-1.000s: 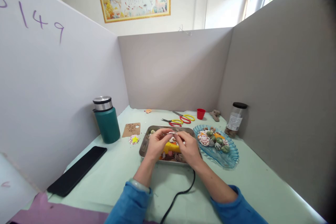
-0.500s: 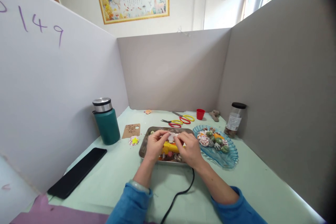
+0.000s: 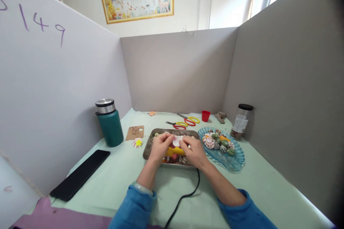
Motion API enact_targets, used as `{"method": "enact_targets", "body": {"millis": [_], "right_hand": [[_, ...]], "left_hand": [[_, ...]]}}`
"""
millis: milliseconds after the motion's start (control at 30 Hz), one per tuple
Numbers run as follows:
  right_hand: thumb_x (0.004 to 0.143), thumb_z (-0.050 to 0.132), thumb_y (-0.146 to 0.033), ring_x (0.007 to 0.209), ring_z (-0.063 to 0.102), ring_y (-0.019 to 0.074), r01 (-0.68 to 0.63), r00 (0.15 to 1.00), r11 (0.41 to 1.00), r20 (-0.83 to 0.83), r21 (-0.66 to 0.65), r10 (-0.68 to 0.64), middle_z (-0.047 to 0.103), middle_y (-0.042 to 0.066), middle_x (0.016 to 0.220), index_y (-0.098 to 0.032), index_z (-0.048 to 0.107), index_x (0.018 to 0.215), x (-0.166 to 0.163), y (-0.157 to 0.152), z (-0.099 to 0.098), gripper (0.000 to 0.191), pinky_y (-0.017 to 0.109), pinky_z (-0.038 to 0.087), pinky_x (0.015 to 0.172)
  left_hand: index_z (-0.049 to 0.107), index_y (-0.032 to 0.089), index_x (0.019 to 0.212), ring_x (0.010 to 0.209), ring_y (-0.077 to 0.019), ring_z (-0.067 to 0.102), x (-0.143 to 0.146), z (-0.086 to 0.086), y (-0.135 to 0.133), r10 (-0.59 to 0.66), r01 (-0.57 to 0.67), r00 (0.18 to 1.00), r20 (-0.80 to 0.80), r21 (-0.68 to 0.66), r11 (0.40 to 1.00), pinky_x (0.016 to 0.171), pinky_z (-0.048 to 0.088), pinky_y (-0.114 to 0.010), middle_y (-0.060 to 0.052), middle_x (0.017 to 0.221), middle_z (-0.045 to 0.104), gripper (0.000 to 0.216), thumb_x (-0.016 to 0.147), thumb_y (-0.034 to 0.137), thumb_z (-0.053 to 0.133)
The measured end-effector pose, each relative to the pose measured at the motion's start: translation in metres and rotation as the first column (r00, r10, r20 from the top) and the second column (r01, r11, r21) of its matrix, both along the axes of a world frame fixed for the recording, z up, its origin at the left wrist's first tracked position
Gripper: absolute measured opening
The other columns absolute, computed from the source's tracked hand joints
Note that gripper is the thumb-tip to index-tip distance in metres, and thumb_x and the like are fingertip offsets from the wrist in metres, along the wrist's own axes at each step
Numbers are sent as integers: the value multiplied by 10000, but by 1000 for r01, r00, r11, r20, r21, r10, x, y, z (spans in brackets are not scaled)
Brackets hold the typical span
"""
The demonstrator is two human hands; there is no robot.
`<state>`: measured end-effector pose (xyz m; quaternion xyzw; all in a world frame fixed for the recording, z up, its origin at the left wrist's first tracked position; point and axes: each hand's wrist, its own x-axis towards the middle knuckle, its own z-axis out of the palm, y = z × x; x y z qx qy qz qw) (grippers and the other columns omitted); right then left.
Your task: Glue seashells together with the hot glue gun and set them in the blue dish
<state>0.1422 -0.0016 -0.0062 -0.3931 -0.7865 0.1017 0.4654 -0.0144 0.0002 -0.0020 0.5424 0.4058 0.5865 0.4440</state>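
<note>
Both my hands hover over a steel tray [image 3: 147, 149] in the middle of the table. My left hand [image 3: 160, 146] and my right hand [image 3: 194, 152] pinch a small white shell [image 3: 177, 141] between their fingertips. Under them a yellow glue gun [image 3: 173, 151] lies in the tray among small shells, and its black cord [image 3: 185, 196] runs back toward me. A blue glass dish [image 3: 233, 160] with several patterned shells sits just right of the tray.
A teal flask [image 3: 109, 123] and a black phone [image 3: 80, 174] stand at the left. A brown card [image 3: 134, 132], a small star ornament [image 3: 137, 143], scissors [image 3: 185, 122], a red cup [image 3: 205, 116] and a jar [image 3: 240, 123] lie behind. Grey partition walls enclose the table.
Both hands have sunk slightly toward the tray, and the white shell between the fingertips has turned to show more of its face.
</note>
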Motion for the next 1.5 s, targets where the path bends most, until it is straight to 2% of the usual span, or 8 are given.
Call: {"method": "enact_targets", "body": {"millis": [133, 333, 533, 833, 1000, 1133, 1333, 1500], "right_hand": [[903, 442, -273, 602, 451, 125, 11, 999, 999, -41, -39, -13, 487, -17, 594, -185, 449, 578, 2, 2, 0, 338, 262, 305, 609], [917, 440, -320, 606, 467, 128, -3, 993, 999, -115, -47, -2, 508, -10, 620, -182, 499, 604, 3, 3, -2, 347, 254, 328, 605], [915, 451, -352, 587, 450, 125, -9, 986, 997, -168, -70, -3, 484, -19, 600, -183, 495, 601, 4, 5, -4, 359, 244, 337, 583], [920, 431, -303, 592, 456, 125, 31, 996, 998, -80, 48, -27, 490, -10, 604, -185, 497, 596, 3, 0, -2, 351, 253, 338, 603], [906, 423, -293, 568, 440, 121, 61, 995, 998, -84, 11, -60, 473, -16, 573, -190, 462, 568, 3, 0, 0, 355, 255, 319, 572], [901, 419, -278, 571, 442, 120, 46, 998, 999, -55, 24, -45, 501, -10, 588, -186, 479, 573, 2, -2, 1, 346, 257, 315, 577], [901, 435, -275, 576, 442, 121, 62, 998, 996, 12, 58, -63, 493, -13, 586, -186, 480, 574, 1, -1, -1, 342, 259, 306, 598], [919, 412, -299, 573, 452, 124, 59, 997, 998, -58, 31, -57, 491, -11, 586, -186, 480, 586, 2, 0, -1, 359, 254, 316, 580]], "left_hand": [[654, 136, 740, 589, -115, 557, 0, 4, -2, -63, 64, 998, 32, -30, 998, 550, 490, -227, 5, 679, 582, 363, 741, 499, 651], [644, 126, 733, 558, -94, 534, -2, 2, -1, -85, 85, 996, 21, -29, 996, 536, 486, -208, 5, 652, 582, 337, 678, 448, 729], [622, 131, 737, 565, -100, 539, 1, 5, -3, -142, 145, 988, 57, -61, 988, 541, 516, -236, 7, 666, 573, 360, 670, 467, 732], [627, 126, 712, 486, -94, 549, -2, 4, -3, -75, 75, 997, -24, -22, 997, 519, 458, -202, 9, 555, 588, 353, 669, 460, 734], [592, 138, 688, 521, -108, 579, -1, 7, -5, -157, 155, 987, -41, -49, 987, 533, 492, -220, 12, 605, 576, 410, 713, 540, 667], [584, 142, 732, 506, -109, 585, 0, 10, -7, -164, 162, 985, -44, -53, 985, 507, 486, -219, 7, 622, 605, 410, 643, 509, 741], [573, 140, 672, 450, -108, 571, 0, 9, -7, -121, 120, 993, 2, -78, 990, 473, 469, -218, 12, 556, 602, 397, 579, 459, 791], [590, 127, 719, 503, -107, 586, 0, 7, -5, -172, 171, 985, -11, -79, 982, 525, 510, -230, 4, 607, 600, 409, 690, 519, 700]]}}
